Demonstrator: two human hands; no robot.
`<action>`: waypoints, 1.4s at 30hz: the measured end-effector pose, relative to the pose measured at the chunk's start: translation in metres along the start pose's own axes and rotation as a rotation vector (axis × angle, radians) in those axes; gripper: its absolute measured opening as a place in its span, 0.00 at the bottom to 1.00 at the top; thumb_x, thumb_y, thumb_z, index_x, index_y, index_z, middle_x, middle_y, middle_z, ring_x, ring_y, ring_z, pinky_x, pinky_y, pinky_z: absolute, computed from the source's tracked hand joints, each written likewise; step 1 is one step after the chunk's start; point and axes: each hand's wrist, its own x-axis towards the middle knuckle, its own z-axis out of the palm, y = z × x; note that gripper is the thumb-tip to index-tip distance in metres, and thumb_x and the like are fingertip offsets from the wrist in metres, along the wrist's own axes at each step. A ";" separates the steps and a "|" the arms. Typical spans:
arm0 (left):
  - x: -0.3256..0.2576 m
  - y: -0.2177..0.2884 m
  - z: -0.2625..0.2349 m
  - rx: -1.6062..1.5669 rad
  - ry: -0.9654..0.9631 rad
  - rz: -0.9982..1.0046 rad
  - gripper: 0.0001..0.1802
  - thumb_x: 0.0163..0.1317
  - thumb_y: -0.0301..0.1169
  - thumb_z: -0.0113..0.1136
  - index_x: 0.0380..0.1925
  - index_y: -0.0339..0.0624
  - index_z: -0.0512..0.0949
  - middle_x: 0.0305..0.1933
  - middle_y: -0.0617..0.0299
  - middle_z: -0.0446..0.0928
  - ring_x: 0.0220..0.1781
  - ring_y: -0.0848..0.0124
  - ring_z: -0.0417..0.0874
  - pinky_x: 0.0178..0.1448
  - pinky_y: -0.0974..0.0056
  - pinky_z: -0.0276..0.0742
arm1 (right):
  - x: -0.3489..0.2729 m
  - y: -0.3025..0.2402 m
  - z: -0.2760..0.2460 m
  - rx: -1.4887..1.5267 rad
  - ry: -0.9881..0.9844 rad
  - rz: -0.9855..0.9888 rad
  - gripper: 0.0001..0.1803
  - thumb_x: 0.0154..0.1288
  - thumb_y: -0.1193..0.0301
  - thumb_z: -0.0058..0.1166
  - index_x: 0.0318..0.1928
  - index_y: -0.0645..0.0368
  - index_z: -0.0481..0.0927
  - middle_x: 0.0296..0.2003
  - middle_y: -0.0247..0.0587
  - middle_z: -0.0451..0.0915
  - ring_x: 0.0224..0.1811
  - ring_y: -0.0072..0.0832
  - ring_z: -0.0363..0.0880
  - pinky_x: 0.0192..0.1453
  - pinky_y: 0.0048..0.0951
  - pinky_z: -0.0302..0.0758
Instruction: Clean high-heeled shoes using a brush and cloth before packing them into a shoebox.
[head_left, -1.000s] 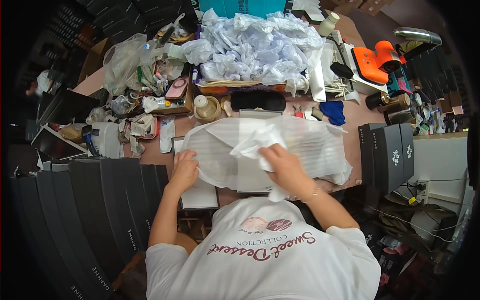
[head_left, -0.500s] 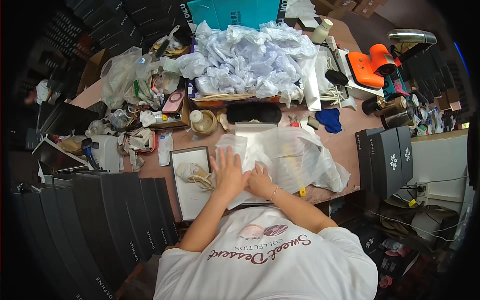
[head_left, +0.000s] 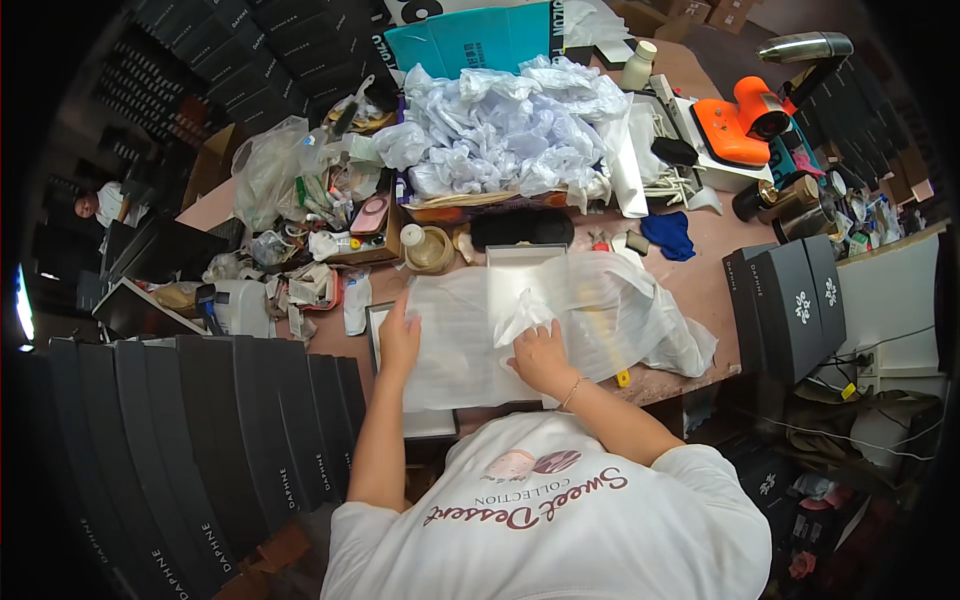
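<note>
My left hand (head_left: 398, 338) pinches the left edge of a thin translucent tissue paper sheet (head_left: 445, 350), which spreads across a shallow box (head_left: 526, 257) with a white inside. My right hand (head_left: 543, 358) rests with fingers apart on a crumpled white piece (head_left: 522, 318) over the middle of the box; whether that is a paper wad or a wrapped item I cannot tell. The sheet hides most of a second tray-like box part (head_left: 428, 424) on the left, along with whatever lies in it. Toward the right, the sheet bunches into loose folds (head_left: 680, 340).
Crumpled white tissue (head_left: 510, 130) fills a box at the back. Dark shoe boxes stand in a row (head_left: 240, 430) at left and in a stack (head_left: 790, 310) at right. A bottle of yellowish liquid (head_left: 427, 248), a blue cloth (head_left: 668, 235) and an orange device (head_left: 740, 125) stand around.
My left hand has moved left, drawing the tissue sheet over the left box part and the pale strappy shoe in it. My right hand has shifted slightly right. The whole view has shifted a little.
</note>
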 end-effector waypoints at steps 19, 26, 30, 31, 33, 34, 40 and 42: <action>-0.024 0.024 0.117 0.136 -0.279 0.022 0.33 0.59 0.39 0.55 0.59 0.26 0.64 0.56 0.32 0.70 0.59 0.42 0.71 0.63 0.52 0.66 | 0.014 0.030 0.073 0.389 0.110 0.026 0.33 0.59 0.65 0.58 0.64 0.55 0.63 0.56 0.57 0.67 0.53 0.51 0.74 0.52 0.47 0.74; -0.010 0.039 0.100 0.270 -0.298 0.037 0.18 0.55 0.32 0.49 0.41 0.29 0.77 0.40 0.33 0.77 0.47 0.39 0.78 0.54 0.46 0.70 | -0.036 0.012 -0.063 0.175 0.468 0.008 0.41 0.57 0.59 0.61 0.68 0.56 0.57 0.61 0.59 0.64 0.60 0.53 0.68 0.62 0.41 0.68; -0.030 0.109 0.049 -0.100 -0.357 -0.053 0.20 0.58 0.32 0.51 0.46 0.29 0.75 0.42 0.46 0.81 0.45 0.57 0.82 0.51 0.55 0.74 | -0.067 0.048 -0.074 0.595 0.605 0.323 0.55 0.53 0.53 0.65 0.73 0.56 0.45 0.68 0.60 0.54 0.71 0.49 0.52 0.73 0.42 0.50; -0.035 0.113 0.045 -0.171 -0.363 -0.028 0.20 0.58 0.33 0.51 0.47 0.31 0.75 0.47 0.47 0.78 0.46 0.59 0.81 0.52 0.57 0.74 | -0.071 0.056 -0.077 0.896 0.558 0.288 0.56 0.52 0.54 0.66 0.73 0.57 0.44 0.68 0.59 0.53 0.72 0.47 0.51 0.73 0.40 0.50; -0.049 0.116 0.037 -0.302 -0.331 0.014 0.21 0.60 0.34 0.51 0.50 0.33 0.75 0.56 0.49 0.73 0.49 0.61 0.79 0.53 0.60 0.73 | -0.073 0.067 -0.083 1.496 0.400 0.171 0.59 0.50 0.55 0.67 0.73 0.60 0.40 0.70 0.57 0.51 0.73 0.42 0.50 0.73 0.36 0.49; -0.058 0.107 0.041 -0.712 -0.381 -0.111 0.24 0.60 0.35 0.53 0.54 0.35 0.72 0.59 0.52 0.70 0.51 0.63 0.77 0.55 0.61 0.72 | -0.071 0.066 -0.078 1.552 0.416 0.112 0.57 0.52 0.60 0.64 0.73 0.63 0.39 0.70 0.52 0.51 0.73 0.35 0.50 0.73 0.31 0.49; -0.086 -0.011 0.130 -1.089 -0.308 -0.463 0.38 0.60 0.37 0.56 0.67 0.36 0.55 0.63 0.49 0.67 0.63 0.62 0.69 0.66 0.61 0.63 | -0.019 0.067 -0.009 1.713 0.155 0.245 0.46 0.57 0.66 0.58 0.72 0.56 0.47 0.65 0.47 0.62 0.64 0.33 0.63 0.66 0.31 0.62; -0.086 0.000 0.134 -0.718 -0.194 -0.456 0.38 0.61 0.37 0.55 0.68 0.35 0.53 0.63 0.47 0.66 0.64 0.60 0.68 0.67 0.60 0.62 | -0.010 0.081 0.040 1.391 0.235 0.299 0.43 0.60 0.65 0.58 0.71 0.57 0.51 0.64 0.51 0.62 0.65 0.36 0.63 0.67 0.33 0.61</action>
